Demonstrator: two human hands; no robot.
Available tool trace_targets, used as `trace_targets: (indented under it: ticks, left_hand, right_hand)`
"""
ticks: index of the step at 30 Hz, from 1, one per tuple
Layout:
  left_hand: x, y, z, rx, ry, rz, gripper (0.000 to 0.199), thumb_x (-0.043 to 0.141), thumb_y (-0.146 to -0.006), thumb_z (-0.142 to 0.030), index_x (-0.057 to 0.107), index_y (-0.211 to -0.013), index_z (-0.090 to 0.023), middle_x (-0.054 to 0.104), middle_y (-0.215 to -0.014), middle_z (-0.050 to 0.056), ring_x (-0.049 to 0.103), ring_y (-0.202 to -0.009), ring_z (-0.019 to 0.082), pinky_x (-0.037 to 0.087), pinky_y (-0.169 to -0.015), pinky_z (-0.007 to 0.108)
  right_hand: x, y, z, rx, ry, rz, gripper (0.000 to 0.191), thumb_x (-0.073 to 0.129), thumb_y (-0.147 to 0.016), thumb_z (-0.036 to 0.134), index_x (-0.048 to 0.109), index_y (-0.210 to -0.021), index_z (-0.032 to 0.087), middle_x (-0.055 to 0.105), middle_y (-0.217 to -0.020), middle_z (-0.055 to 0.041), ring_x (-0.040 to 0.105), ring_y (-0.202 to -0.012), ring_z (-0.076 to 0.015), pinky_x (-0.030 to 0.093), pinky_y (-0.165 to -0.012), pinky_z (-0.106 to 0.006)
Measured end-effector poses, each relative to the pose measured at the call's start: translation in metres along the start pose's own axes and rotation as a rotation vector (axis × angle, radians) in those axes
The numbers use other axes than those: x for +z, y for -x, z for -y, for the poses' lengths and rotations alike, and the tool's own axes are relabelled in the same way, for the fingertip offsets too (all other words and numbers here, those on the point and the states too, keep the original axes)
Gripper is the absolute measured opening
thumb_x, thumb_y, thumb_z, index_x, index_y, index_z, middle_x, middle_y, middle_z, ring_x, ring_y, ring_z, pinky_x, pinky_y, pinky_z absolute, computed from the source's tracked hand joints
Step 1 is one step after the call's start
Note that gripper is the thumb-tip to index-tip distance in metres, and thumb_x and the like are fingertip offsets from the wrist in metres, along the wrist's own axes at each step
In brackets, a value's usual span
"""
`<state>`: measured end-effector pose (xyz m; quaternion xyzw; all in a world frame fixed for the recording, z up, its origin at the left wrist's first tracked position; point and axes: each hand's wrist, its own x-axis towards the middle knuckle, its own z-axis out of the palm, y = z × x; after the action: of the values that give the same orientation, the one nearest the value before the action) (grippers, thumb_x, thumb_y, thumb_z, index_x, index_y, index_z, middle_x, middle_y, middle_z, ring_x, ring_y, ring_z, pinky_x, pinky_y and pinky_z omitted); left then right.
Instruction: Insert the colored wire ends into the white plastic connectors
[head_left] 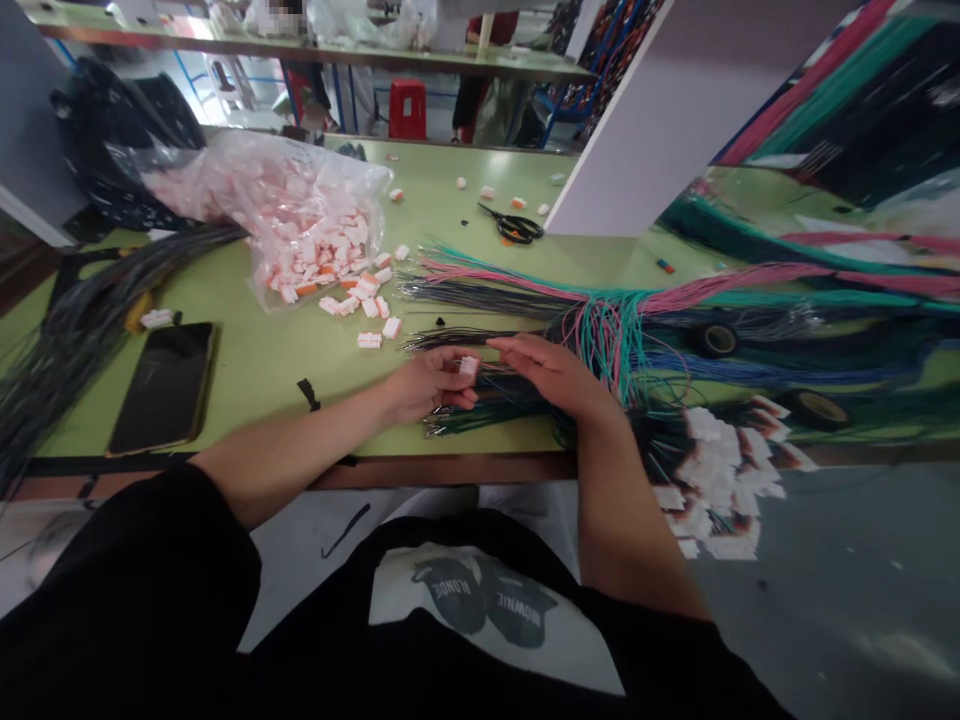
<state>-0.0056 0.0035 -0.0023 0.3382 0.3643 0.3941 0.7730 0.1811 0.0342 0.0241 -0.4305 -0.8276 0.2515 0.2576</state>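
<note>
My left hand pinches a small white connector between thumb and fingers, above the green table. Close to its right, my right hand lies palm down over the wire ends, its fingers stretched toward the connector; whether a wire is under them is hidden. Bundles of black wires, pink wires and teal wires spread around and beyond my right hand, their loose ends pointing left. White connectors with wires hang in a cluster over the front edge, beside my right forearm.
A clear bag of connectors spills pieces at the back left. A phone lies near dark wires on the left. Black scissors lie by a white post. Black tape rolls rest right. A red stool stands beyond.
</note>
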Motion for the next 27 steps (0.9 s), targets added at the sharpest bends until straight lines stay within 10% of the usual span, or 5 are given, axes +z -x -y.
trace_targets:
  ticks: [5, 27]
  left_hand:
    - [-0.001, -0.003, 0.005, 0.038, 0.022, 0.015, 0.026, 0.060, -0.071, -0.001, 0.053, -0.092, -0.014, 0.055, -0.063, -0.005, 0.060, -0.051, 0.008, 0.050, -0.051, 0.020]
    - [-0.004, -0.004, 0.006, 0.051, 0.027, 0.019, 0.027, 0.063, -0.070, -0.004, 0.055, -0.093, -0.014, 0.055, -0.063, -0.004, 0.061, -0.054, 0.008, 0.052, -0.055, 0.021]
  right_hand:
    - [0.009, 0.009, -0.003, 0.135, -0.091, -0.164, 0.027, 0.047, -0.079, 0.027, 0.061, -0.100, 0.019, 0.067, -0.076, -0.0008, 0.060, -0.069, -0.0151, 0.046, -0.067, -0.030]
    - [0.019, 0.004, 0.003, -0.249, 0.432, -0.184, 0.017, 0.048, -0.078, 0.021, 0.062, -0.069, 0.020, 0.061, -0.069, -0.0032, 0.053, -0.071, -0.0167, 0.031, -0.065, -0.030]
